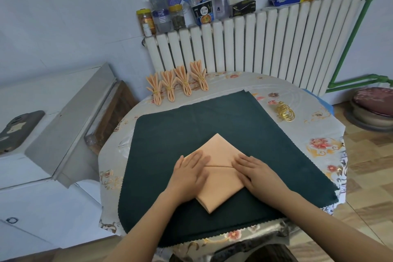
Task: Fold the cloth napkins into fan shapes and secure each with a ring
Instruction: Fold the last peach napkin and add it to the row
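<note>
Both hands lie flat with straight fingers, pressing down and gripping nothing. The left hand (190,171) covers the left corner of the peach napkin (219,178); the right hand (254,171) covers the right corner. The napkin sits directly under and between them as a diamond, one point aimed away from the person and one back toward them. A straight cloth edge or crease runs from one set of fingertips to the other, so the line to be worked lies crosswise between the hands, and neither hand is plainly nearer. Both forearms reach in from below, converging on the napkin.

Under the napkin lies a dark green cloth (182,132). Beyond the right hand, well apart, lies a cluster of gold rings (285,112). Beyond the left hand, at the far table edge, four finished ringed napkins (177,85) stand in a row, so this looks like the fifth, early in its folding.
</note>
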Available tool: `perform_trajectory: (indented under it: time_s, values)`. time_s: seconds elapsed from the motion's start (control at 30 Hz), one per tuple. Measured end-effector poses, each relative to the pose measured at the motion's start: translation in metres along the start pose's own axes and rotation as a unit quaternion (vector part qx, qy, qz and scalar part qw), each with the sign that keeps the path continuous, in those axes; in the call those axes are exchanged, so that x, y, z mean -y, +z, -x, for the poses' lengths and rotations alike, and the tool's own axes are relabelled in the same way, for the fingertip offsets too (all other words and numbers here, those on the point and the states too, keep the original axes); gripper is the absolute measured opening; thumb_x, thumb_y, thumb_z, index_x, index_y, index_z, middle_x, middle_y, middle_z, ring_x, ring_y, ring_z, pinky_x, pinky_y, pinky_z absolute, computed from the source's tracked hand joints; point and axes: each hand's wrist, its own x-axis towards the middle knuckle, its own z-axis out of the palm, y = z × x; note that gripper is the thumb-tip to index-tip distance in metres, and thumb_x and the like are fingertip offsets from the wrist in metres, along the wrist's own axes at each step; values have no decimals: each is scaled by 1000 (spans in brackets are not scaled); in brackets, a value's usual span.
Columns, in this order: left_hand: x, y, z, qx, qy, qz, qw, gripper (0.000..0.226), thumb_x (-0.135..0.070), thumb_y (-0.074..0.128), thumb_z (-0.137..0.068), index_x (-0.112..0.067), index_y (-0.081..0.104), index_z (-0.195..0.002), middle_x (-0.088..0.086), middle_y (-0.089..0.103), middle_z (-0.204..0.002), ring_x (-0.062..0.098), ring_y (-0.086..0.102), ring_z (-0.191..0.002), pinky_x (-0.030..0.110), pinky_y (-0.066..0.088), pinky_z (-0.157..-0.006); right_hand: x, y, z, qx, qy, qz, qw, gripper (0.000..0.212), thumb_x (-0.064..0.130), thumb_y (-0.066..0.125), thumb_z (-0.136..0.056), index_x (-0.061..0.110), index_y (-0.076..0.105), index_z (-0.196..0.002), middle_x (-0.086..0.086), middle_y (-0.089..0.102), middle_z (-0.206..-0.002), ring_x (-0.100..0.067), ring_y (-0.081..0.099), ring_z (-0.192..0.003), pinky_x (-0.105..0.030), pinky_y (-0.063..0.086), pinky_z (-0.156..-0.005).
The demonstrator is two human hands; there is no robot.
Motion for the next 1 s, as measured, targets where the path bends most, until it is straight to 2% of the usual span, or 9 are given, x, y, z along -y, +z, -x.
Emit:
perform_trajectory:
  time_s: [0.13, 0.23, 0.37, 0.47, 0.57, 0.67, 0.73, 0.83, 1.0]
  values:
    - [10, -3, 11, 40, -24, -17, 999, 53, -40, 16, -103, -28, 1, -153, -10, -7, -159, 6, -14, -145, 32, -15, -116, -4, 7, -6, -51, 54, -79, 994, 14, 12, 69, -80, 10, 76, -92, -3, 74, -95, -26, 69, -90, -41, 53, -84]
    - [8, -4, 13, 31, -25, -42, 998, 54, -39, 14, -103, -23, 0, -153, -8, -8, -159, 8, -15, -145, 34, -21, -114, 1, 7, -10, -68, 48, -77, 994, 22, -1, 83, -62, 11, 77, -78, 1, 73, -79, -22, 68, -73, -35, 54, -72]
    - [7, -6, 9, 23, 61, -53, 996, 51, -26, 24, -104, -23, 10, -153, -12, -1, -158, 10, -6, -147, 35, -11, -119, 5, 1, -10, -64, 30, -31, 997, 35, -4, 84, -54, 19, 74, -80, 8, 68, -73, -16, 64, -67, -18, 43, -63]
    - [-3, -17, 14, 51, 83, 79, 992, 57, -13, 37, -96, -36, 24, -147, -17, 19, -155, 3, 18, -141, 27, 18, -116, 7, -6, -12, -32, -5, 29, 999, 39, -2, 82, -45, 21, 63, -70, 9, 57, -59, -14, 54, -52, -16, 28, -47]
    - [-6, -25, 21, 72, 65, 189, 977, 44, -25, 48, -94, -35, 36, -135, -16, 29, -147, 1, 24, -135, 27, 21, -114, 5, -16, -15, 36, -49, 72, 996, 38, 3, 79, -43, 22, 55, -66, 9, 50, -58, -13, 46, -47, -21, 20, -41]
    - [0, -20, 24, 88, 99, 128, 983, 35, -39, 52, -93, -30, 40, -125, -11, 17, -154, 5, 4, -144, 35, 9, -119, -3, -24, -11, 83, -85, 32, 992, 8, 30, 60, -75, 26, 58, -82, 9, 62, -82, -14, 57, -66, -22, 35, -50]
    - [0, -20, 24, 97, 98, 114, 984, 28, -40, 52, -93, -30, 44, -118, -9, 13, -156, 5, -3, -144, 37, 6, -119, -9, -35, -6, 153, -81, -22, 985, 37, 52, 33, -86, 29, 58, -99, 11, 60, -112, -15, 58, -95, -26, 44, -73]
    - [-3, -29, 23, 114, 91, 131, 981, 19, -37, 56, -91, -30, 51, -108, -9, 17, -152, 6, 6, -142, 32, 15, -115, -12, -40, 2, 209, -117, -17, 971, 44, 61, 35, -87, 29, 54, -110, 9, 45, -138, -13, 45, -123, -26, 36, -100]
    - [-3, -42, 21, 178, 59, 201, 962, 19, -47, 63, -85, -39, 56, -100, -15, 17, -150, 7, 11, -141, 37, 18, -116, -6, -29, 0, 70, -125, -7, 990, 27, 43, 43, -87, 23, 59, -79, 3, 69, -100, -18, 67, -85, -25, 54, -71]
